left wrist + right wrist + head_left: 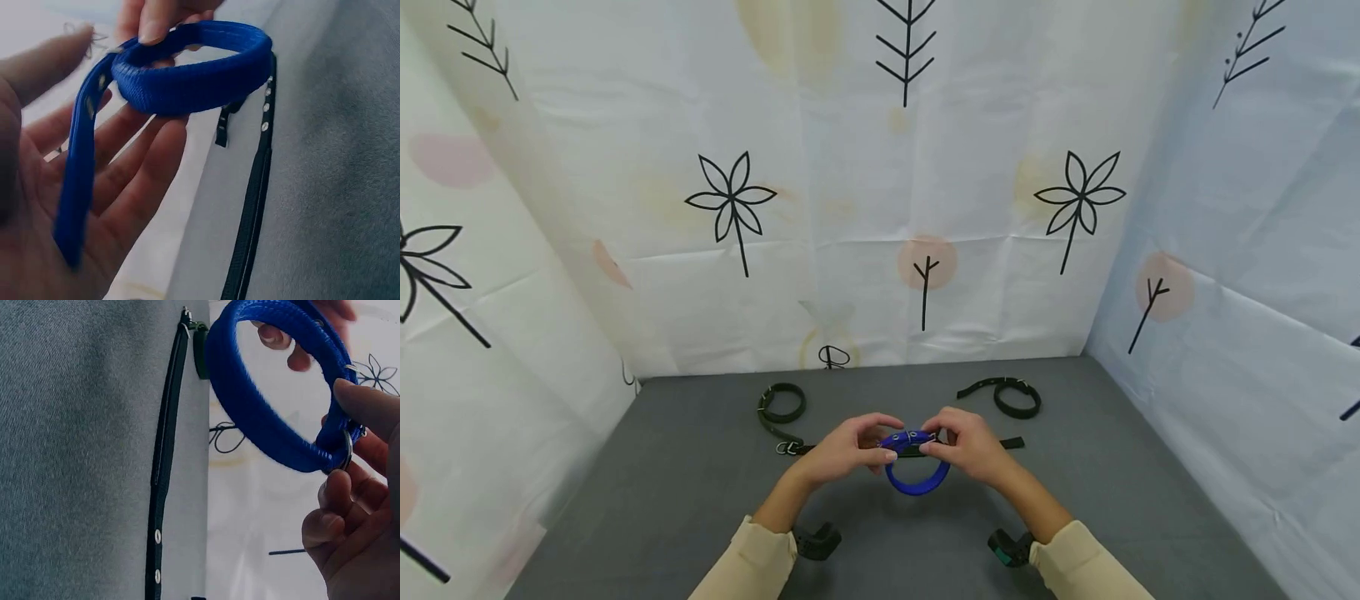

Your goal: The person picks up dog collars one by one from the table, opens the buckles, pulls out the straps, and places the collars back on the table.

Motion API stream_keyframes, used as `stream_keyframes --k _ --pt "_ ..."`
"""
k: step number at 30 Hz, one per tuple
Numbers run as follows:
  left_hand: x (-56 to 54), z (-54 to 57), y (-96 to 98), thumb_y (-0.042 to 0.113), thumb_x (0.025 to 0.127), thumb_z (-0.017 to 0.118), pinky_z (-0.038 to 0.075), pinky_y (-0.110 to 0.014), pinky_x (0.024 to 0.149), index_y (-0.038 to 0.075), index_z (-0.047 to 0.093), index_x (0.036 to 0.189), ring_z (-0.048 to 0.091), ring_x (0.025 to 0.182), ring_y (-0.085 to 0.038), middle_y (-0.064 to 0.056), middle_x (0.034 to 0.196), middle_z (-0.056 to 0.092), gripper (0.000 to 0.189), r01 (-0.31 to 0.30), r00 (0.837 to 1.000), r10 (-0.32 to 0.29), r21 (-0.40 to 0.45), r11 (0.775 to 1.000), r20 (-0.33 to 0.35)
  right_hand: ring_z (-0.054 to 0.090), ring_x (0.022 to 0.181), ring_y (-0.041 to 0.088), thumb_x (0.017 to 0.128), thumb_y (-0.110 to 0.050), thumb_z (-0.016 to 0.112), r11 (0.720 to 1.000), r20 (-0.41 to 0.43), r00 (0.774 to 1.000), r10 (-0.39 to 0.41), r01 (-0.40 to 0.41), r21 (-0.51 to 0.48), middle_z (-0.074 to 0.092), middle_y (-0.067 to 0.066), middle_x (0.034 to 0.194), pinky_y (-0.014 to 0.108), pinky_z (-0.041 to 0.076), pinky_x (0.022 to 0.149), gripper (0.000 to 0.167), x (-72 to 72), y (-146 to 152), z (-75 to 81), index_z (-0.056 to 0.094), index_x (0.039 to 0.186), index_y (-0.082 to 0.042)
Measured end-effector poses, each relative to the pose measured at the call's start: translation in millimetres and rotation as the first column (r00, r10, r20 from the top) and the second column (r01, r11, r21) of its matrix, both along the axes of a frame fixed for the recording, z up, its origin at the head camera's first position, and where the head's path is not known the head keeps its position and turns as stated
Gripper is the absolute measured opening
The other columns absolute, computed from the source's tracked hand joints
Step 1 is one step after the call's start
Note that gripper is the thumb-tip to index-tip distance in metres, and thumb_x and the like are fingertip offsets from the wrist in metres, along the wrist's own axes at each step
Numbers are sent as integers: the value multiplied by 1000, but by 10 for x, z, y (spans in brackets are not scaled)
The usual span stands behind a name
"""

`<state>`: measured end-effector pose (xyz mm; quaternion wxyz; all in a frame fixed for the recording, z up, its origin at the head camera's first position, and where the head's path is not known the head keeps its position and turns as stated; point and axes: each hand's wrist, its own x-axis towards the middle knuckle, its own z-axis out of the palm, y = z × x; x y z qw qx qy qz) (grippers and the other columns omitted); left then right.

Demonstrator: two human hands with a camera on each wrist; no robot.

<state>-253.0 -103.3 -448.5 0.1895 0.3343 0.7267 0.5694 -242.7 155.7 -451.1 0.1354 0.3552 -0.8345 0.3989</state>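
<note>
A blue dog collar (917, 488), buckled into a loop, is held up between both hands over the grey table. My right hand (973, 447) pinches it at the buckle, thumb on the band and fingers behind, near a metal D-ring (348, 450). On the other side is my left hand (841, 452), palm toward the collar. In the left wrist view its fingers (147, 169) are spread out, fingertips right at the band's underside, and the thumb stands away from it. The collar's loose tail (78, 181), with metal eyelets, hangs down in front of that palm.
Behind the hands a black strap (1015, 442) with eyelets lies across the table, metal rings (786, 448) at its left. A dark green coiled strap (784, 402) lies at the back left, another dark coiled collar (1018, 400) at the back right. Patterned white cloth walls (850, 292) surround the table.
</note>
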Motion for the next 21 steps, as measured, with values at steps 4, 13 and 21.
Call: stream_keyframes --k 4,13,21 --pt "40 -18 110 18 94 67 55 -50 65 11 59 128 65 74 -23 -6 102 68 35 -94 986 84 -66 993 -146 43 63 2 85 -16 77 998 -75 997 -8 13 69 60 -4 87 22 41 54 15 5 -47 -20 72 98 -12" --pt "127 -53 222 16 92 70 53 -27 60 13 67 114 66 79 -17 -1 97 70 23 -301 921 265 -87 950 -287 55 74 11 84 -20 78 978 -93 987 -130 143 149 60 -5 91 24 45 60 20 85 -165 -3 72 101 -13" --pt "192 -72 281 30 90 72 53 -23 67 14 68 107 67 83 -10 1 96 71 24 -430 837 358 -92 898 -413 49 69 8 82 -13 79 981 -160 979 -125 147 129 60 -1 91 23 45 59 18 83 -230 -36 72 98 -10"
